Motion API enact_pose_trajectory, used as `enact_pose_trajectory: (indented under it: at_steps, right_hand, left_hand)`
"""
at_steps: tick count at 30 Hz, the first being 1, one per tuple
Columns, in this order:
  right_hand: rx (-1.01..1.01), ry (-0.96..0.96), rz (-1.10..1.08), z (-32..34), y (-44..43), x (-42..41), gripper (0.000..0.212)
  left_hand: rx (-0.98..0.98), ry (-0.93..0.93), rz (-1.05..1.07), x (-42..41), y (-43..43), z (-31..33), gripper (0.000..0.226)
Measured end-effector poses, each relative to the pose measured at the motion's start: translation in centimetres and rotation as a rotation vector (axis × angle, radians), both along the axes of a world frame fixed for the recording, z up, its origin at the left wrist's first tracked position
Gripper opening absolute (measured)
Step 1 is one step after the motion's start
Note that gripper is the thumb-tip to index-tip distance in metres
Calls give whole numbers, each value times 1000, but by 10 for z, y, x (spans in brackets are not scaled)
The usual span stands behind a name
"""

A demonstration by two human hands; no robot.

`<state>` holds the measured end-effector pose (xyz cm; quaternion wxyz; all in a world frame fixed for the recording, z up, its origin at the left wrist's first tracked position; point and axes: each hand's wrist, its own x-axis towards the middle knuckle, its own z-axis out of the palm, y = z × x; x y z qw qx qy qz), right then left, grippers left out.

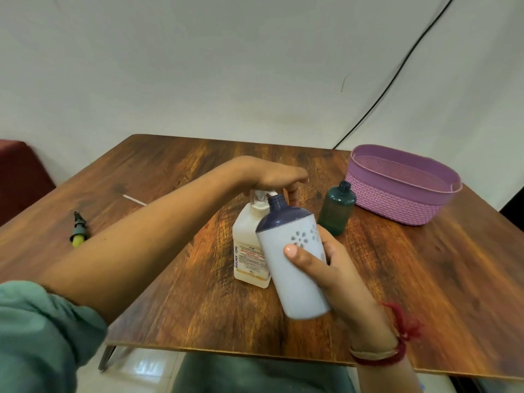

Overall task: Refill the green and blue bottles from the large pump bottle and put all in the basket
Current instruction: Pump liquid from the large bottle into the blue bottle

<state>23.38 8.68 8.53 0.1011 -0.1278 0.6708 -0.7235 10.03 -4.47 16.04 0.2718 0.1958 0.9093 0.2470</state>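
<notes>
Wooden table (425, 293) before pale wall (198, 66), maroon seat (19, 174) at left

- Tabletop (397, 279): wood-grain surface, dark brown with orange streaks, smooth, with a soft sheen.
- Basket (391, 202): purple plastic. The outer wall is moulded in a woven relief and the rim band is smooth.
- Green bottle (337, 211): dark translucent plastic, smooth and glossy.
- Blue bottle (286, 268): pale matt plastic body with a flower pattern. The dark blue shoulder and threaded neck are smooth and faintly shiny.
- Large pump bottle (246, 236): milky translucent plastic with a white plastic pump head. The printed label (249, 262) looks like paper.
- Spray nozzle (78, 229): black and yellow plastic.
- Sleeve (42, 336): green cloth, matt and creased.
- Wrist thread (397, 350): red yarn, fuzzy, with a frayed end.
- Wall (198, 66): matt, off-white.
</notes>
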Motion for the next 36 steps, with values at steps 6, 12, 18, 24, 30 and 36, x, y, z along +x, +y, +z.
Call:
enact_pose_trajectory:
  at_steps: [6, 12, 18, 24, 30, 36]
  right_hand:
    - [8, 8, -7, -1, 2, -1, 63]
    - [7, 9, -2, 1, 3, -1, 64]
    - [5, -12, 9, -2, 3, -4, 63]
    - [-42, -18, 28, 1, 4, -6, 62]
    - [-14, -33, 38, -3, 4, -7, 65]
    - [-31, -20, 29, 0, 3, -7, 66]
  left_hand:
    - [7, -21, 32, -2, -3, -8, 60]
    - [-14, -1, 37, 1, 1, 5, 52]
    - [11, -48, 36, -2, -2, -10, 59]
    - [-14, -18, 16, -1, 3, 5, 56]
    - [31, -94, 44, -7, -3, -13, 70]
    - [-16, 20, 5, -2, 2, 5, 49]
